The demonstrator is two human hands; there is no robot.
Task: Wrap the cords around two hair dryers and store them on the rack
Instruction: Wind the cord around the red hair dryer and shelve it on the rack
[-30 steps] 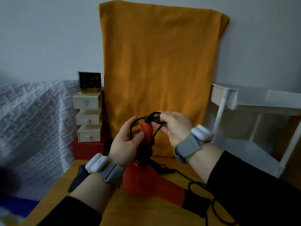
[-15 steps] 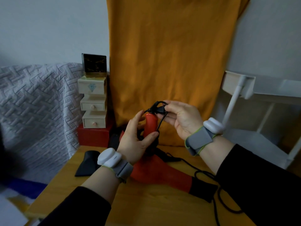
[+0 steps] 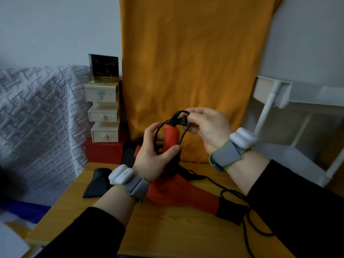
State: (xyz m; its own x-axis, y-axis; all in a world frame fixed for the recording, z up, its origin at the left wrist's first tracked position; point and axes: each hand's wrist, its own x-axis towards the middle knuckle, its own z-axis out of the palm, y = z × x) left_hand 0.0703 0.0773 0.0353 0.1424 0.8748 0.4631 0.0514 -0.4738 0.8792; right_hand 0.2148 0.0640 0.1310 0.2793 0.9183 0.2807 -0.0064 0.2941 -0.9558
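Above the wooden table: both hands worked at one hair dryer, held up in front of the orange cloth.

Left hand: fingers and thumb were curled round the red handle of the held dryer, thumb pressed on the near side, pinning a black cord loop against it.

Right hand: fingertips were pinched narrow on the cord end at the plug, just above the handle's tip.

Held dryer: upright by its handle, its body mostly hidden behind the left hand; how many turns already lay on it could not be told.

Second hair dryer: lying on the table below the hands, red body with a black nozzle end, its own cord trailing loose to the right and not yet wound.

Loose black nozzle: flat on the table to the left, apart from both dryers.

Rack: white, standing to the right of the table, well apart from the hands; no dryer could be seen on it.

Step in hand, as judged: finishing the wrap by securing the plug end.

Doing it well: keep the left thumb firm so the turns do not slacken, tuck the plug under a taut turn rather than leaving it free, and avoid a sharp bend where cord meets handle.

Risk, as judged: releasing the thumb early would let the loops spring off.
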